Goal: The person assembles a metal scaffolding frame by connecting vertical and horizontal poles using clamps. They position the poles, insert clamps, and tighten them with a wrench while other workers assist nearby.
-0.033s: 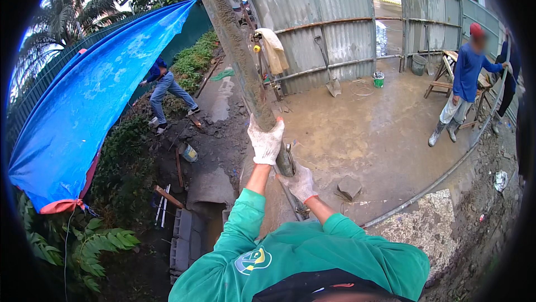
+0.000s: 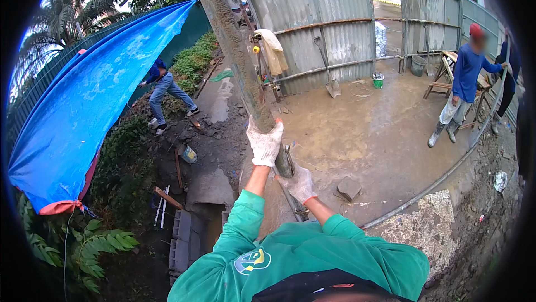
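Note:
A thick, mud-caked pole (image 2: 231, 45) slants from the top of the view down toward my chest. My left hand (image 2: 264, 141), in a whitish knit glove, is closed around it at mid-length. Lower down, my right hand (image 2: 298, 183), in a dirty glove of the same kind, grips the pole's narrower lower part from the right side. Metal edges show beside the pole there, but their shape is partly hidden by my hands. Both forearms wear green sleeves.
A blue tarp (image 2: 100, 106) hangs at left, near a person bending behind it. Concrete blocks (image 2: 183, 238) edge a pit below. Right of me lie a broken slab (image 2: 349, 188) and a long curved pipe (image 2: 441, 182). A person in blue (image 2: 470, 75) stands far right. Corrugated sheets (image 2: 312, 22) close the back.

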The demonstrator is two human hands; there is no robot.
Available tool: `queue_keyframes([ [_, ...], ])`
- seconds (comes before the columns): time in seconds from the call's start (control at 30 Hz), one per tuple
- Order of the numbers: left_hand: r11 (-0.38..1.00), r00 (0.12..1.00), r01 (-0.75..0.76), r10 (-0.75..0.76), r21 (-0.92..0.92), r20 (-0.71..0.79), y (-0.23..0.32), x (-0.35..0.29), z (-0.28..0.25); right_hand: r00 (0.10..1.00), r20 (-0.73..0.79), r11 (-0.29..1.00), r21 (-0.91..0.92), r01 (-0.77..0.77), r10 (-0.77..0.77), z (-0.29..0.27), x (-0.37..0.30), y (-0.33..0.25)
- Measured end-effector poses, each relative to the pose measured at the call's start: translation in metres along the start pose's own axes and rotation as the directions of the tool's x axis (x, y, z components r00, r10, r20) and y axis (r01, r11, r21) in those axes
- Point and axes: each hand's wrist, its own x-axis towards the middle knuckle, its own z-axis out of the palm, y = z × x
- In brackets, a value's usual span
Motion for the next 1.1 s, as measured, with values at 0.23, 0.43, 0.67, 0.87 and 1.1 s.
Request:
queue_keyframes([
  [0.23, 0.992, 0.992, 0.125, -0.126, 0.019, 0.030, 0.016, 0.011, 0.003, 1.000, 0.029, 0.999, 0.043, -0.004, 0.002, -0.012, 0.023, -0.012],
  [0.43, 1.000, 1.000, -0.002, 0.003, -0.025, 0.010, 0.011, 0.049, 0.013, 0.996, -0.006, 0.995, 0.049, 0.085, -0.085, -0.019, 0.056, -0.021],
  [0.67, 0.999, 0.999, -0.031, 0.031, 0.011, 0.011, -0.008, 0.035, 0.014, 0.997, 0.045, 0.993, 0.096, -0.068, 0.064, -0.001, 0.063, -0.003],
  [0.87, 0.995, 0.967, 0.101, -0.103, 0.020, 0.231, 0.005, 0.039, -0.009, 0.997, 0.035, 0.980, 0.186, -0.078, 0.073, 0.001, 0.059, -0.007],
  [1.1, 0.817, 0.695, 0.560, -0.553, 0.136, 0.459, -0.048, -0.039, -0.128, 0.998, 0.020, 0.990, 0.125, -0.059, 0.057, 0.010, 0.059, -0.001],
])
